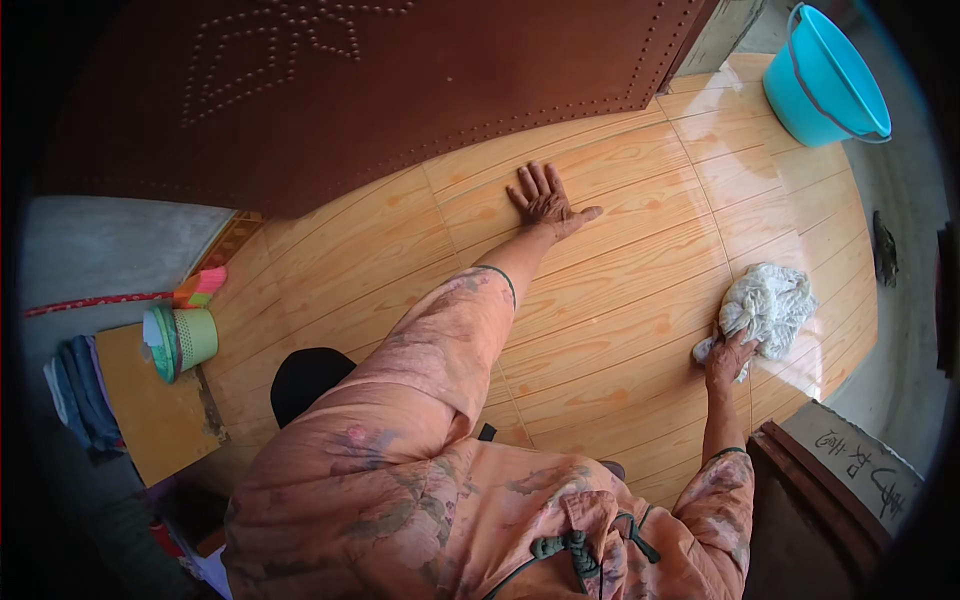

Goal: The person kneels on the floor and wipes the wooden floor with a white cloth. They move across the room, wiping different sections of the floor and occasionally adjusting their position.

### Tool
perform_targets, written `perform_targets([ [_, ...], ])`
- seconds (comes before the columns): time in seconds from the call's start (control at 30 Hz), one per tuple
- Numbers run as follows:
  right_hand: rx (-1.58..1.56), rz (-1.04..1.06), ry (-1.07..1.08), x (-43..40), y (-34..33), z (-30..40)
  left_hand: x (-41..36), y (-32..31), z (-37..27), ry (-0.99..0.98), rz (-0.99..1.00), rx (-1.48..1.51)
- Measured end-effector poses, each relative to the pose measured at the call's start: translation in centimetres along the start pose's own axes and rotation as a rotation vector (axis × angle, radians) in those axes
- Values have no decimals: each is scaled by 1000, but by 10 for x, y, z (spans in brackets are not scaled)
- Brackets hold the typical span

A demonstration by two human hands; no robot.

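My left hand (549, 206) is planted on the wood-patterned tile floor (600, 292), its fingers spread and nothing in it. Further right, my right hand (731, 358) presses on a crumpled white cloth (769, 309) that lies on the floor near the doorway. Part of the cloth shows on both sides of the fingers. The floor around the cloth has a wet-looking shine.
A turquoise bucket (821, 82) with a handle stands at the upper right. A studded brown door (450, 67) spans the top. At left are a green perforated basket (196, 334), a broom (201, 287) and a yellowish board (154, 409). A door frame (817, 480) is at lower right.
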State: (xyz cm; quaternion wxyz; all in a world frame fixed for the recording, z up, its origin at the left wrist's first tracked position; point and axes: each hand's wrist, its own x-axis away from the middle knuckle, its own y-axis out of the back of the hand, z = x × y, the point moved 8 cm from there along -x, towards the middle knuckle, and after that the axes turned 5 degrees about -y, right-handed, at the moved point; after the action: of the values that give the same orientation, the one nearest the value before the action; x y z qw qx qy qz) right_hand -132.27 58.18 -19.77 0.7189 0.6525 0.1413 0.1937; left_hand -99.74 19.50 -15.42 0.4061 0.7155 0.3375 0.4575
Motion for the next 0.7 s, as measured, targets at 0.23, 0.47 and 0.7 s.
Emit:
perform_targets([
  [0.23, -686, 471, 90, 23, 34, 87, 42, -6, 66, -283, 364, 162],
  [0.47, -1187, 1131, 267, 117, 154, 288, 88, 27, 101, -217, 196, 1029],
  [0.7, -1411, 1093, 485, 167, 179, 374, 167, 97, 4, -386, 563, 2058],
])
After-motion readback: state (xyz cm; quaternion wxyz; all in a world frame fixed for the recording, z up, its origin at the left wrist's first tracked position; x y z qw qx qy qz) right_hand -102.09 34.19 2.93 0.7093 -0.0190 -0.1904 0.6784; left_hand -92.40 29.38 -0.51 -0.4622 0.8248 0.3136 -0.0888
